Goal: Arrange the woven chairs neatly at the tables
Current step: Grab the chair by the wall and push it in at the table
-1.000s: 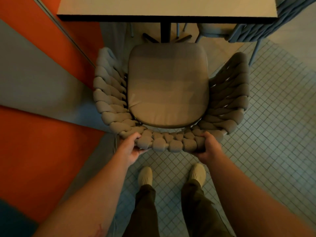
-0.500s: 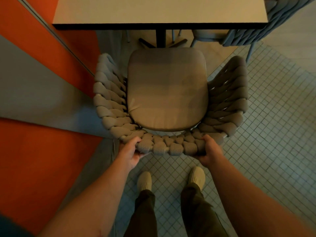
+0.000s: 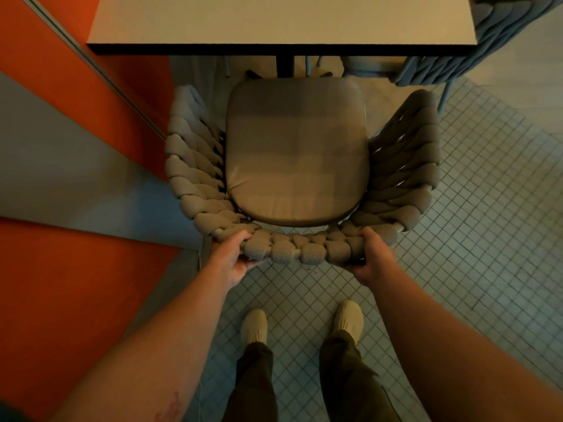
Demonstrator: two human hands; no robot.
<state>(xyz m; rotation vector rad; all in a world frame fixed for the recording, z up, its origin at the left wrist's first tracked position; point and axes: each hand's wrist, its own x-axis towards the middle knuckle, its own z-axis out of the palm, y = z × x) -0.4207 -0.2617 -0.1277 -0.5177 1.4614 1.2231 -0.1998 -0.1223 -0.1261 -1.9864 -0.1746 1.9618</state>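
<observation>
From where I stand, the person leans over the woven chair (image 3: 297, 166), and both hands are clenched on the thick braided rim of its backrest: the left hand (image 3: 232, 261) wraps the rim at one corner, thumb underneath, and the right hand (image 3: 372, 259) holds the opposite corner the same way, so each grip is grasping the chair itself. Compared with a second ago, the gap between the seat cushion (image 3: 295, 150) and the table (image 3: 283, 22) has closed a little; the front of the cushion now sits just short of the table's dark edge, lined up with the table's central post (image 3: 285, 65). That suggests the chair is being slid forward and squared up, and this part of the job looks nearly done. The chair stands on the tiled floor (image 3: 475, 239), close beside the orange and grey wall (image 3: 61, 166) on the person's left. A second woven chair (image 3: 493, 44) is already tucked in at the table's far right corner. A short further push would probably seat this one properly.
</observation>
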